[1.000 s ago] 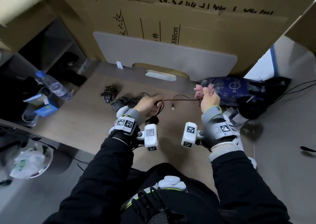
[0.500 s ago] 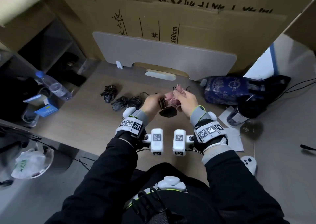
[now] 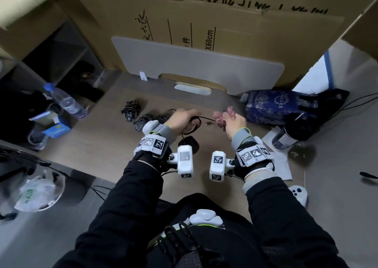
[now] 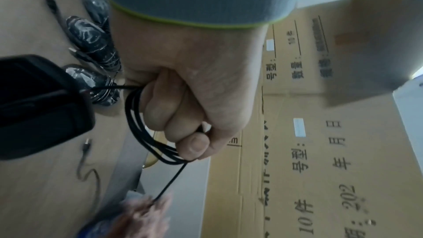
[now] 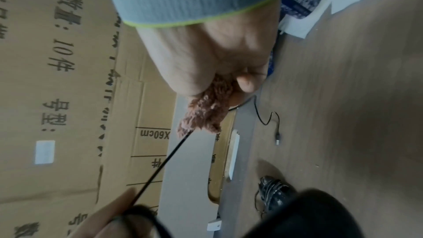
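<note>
Thin black cable stretched between my two hands above the middle of the wood-look worktop.
My left hand is clenched round several loops of it, with the black mouse on its end just below; whether that rests on the worktop I cannot tell. My right hand grips a pink fluffy cloth closed round the cable, and the plug end lies on the worktop beyond.
</note>
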Demonstrator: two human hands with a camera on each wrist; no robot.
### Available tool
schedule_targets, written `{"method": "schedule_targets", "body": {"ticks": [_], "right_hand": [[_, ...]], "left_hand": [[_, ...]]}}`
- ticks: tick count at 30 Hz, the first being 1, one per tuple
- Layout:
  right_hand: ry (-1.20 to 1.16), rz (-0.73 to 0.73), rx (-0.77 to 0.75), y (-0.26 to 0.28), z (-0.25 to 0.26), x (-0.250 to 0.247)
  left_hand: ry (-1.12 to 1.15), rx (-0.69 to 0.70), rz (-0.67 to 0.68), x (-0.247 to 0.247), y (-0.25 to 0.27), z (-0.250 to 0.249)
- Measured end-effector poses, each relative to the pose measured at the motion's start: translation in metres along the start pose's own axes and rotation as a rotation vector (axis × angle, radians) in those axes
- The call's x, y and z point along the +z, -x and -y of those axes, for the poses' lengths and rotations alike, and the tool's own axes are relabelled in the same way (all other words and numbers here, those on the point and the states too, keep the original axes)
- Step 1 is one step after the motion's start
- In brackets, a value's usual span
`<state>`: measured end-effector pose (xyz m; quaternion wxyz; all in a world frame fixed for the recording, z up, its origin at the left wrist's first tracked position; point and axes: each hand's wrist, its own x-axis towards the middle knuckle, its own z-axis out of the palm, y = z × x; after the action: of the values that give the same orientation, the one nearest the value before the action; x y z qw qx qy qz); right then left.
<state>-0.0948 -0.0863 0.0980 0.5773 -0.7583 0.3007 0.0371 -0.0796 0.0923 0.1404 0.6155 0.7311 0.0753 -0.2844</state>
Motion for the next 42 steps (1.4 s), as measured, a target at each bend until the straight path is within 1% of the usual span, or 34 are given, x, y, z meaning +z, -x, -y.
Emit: {"method": "schedule_targets", "body": {"ticks": [3,5,7,8,9,11,13,14,16,20,23,25,29,34,38,42], "right_hand": [[-0.054,0.016,0.136,-0.001,-0.009,0.002],[-0.082,0.066,0.2,0.006,-0.009,0.007],[-0.027,0.119,0.164,0.013,-0.007,0.011],[-0.013,0.154,0.112,0.017,-0.004,0.014],[-0.016,0.208,0.057,0.021,-0.001,0.015],[-0.032,0.287,-0.028,0.024,0.002,0.019],[-0.054,0.3,-0.097,0.021,0.003,0.022],[-0.077,0.292,-0.11,0.02,0.003,0.023],[-0.102,0.279,-0.13,0.018,0.004,0.022],[-0.084,0.283,-0.186,0.017,0.006,0.021],[-0.005,0.287,-0.268,0.015,0.003,0.022],[0.051,0.282,-0.31,0.015,0.004,0.023],[0.009,0.209,-0.31,0.012,0.006,0.025],[-0.164,0.207,-0.26,0.016,0.01,0.026],[-0.286,0.09,-0.212,0.006,0.014,0.016],[-0.326,-0.045,-0.192,-0.004,0.013,0.01]], "left_hand": [[0.154,0.071,-0.04,-0.009,-0.003,0.004],[0.344,0.11,-0.051,-0.012,-0.008,0.014],[0.552,0.125,-0.045,-0.01,-0.011,0.024],[0.588,0.098,-0.069,-0.008,-0.01,0.026],[0.583,0.075,-0.11,-0.005,-0.01,0.027],[0.477,0.037,-0.201,0.001,-0.01,0.023],[0.386,-0.009,-0.175,0.004,-0.01,0.017],[0.357,-0.043,-0.139,0.004,-0.011,0.014],[0.298,-0.077,-0.112,0.005,-0.015,0.011],[0.234,-0.072,-0.116,0.01,-0.021,0.012],[0.171,-0.071,-0.096,0.015,-0.024,0.019],[0.106,-0.065,-0.101,0.018,-0.02,0.015],[0.054,-0.049,-0.144,0.022,-0.017,0.008],[-0.089,-0.028,-0.098,0.022,-0.02,0.011],[-0.166,-0.058,-0.053,0.019,-0.019,0.017],[-0.069,-0.093,-0.015,0.014,-0.02,0.028]]}}
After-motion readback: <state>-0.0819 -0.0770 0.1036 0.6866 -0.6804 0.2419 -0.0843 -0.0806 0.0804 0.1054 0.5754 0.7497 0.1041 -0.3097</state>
